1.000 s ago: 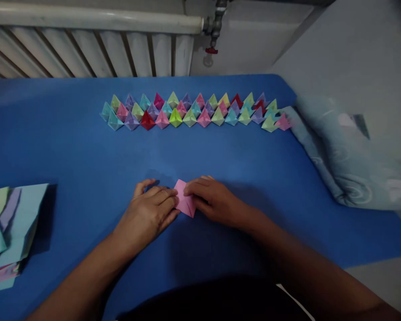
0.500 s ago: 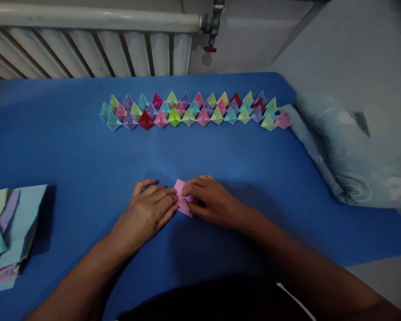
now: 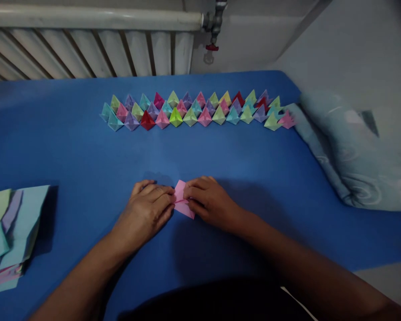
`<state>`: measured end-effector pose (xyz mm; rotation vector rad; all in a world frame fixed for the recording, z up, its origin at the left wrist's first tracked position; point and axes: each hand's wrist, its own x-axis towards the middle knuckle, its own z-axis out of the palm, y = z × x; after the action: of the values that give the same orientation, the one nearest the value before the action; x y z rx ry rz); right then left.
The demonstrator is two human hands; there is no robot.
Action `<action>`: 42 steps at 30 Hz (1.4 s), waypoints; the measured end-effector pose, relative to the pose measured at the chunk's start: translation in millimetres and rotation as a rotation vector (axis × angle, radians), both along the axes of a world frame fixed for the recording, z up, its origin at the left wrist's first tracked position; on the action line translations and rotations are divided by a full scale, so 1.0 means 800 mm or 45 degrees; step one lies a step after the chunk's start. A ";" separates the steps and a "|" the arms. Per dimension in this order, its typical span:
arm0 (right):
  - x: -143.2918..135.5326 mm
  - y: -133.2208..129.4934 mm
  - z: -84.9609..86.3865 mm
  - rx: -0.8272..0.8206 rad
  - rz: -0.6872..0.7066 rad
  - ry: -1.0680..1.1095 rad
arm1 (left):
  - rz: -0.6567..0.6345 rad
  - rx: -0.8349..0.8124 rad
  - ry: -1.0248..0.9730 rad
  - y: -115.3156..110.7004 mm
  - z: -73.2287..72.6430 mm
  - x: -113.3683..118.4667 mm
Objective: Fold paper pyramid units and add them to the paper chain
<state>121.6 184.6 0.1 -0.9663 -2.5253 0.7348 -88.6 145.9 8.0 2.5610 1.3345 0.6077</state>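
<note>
A small folded sheet of pink paper (image 3: 183,207) lies on the blue tabletop between my hands. My left hand (image 3: 149,207) has its fingertips closed over the paper's left edge. From the other side my right hand (image 3: 212,198) grips the paper's right part, fingers bent and thumb below. A crease runs across the paper's middle; its outer ends are hidden under my fingers. Beyond my hands, rows of folded paper boats (image 3: 176,117) in several colours stand close together.
A stack of coloured paper sheets (image 3: 25,223) lies at the left edge of the blue table (image 3: 87,165). Folded grey-green patterned fabric (image 3: 350,156) rests along the right side. Behind the table are a white radiator (image 3: 133,51) and a valve with a red handle (image 3: 212,47).
My right hand's fingers have drawn closer together on the pink paper, and more of its middle crease shows. My left hand has shifted slightly left. The camera view moved a little.
</note>
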 end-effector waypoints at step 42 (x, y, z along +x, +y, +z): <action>-0.021 -0.005 -0.006 0.047 -0.281 -0.028 | 0.237 -0.084 0.035 -0.001 -0.012 0.008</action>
<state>104.7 181.0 -5.0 -1.2211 -2.3907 0.6125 -81.9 145.1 -1.4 2.4193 1.5871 0.5505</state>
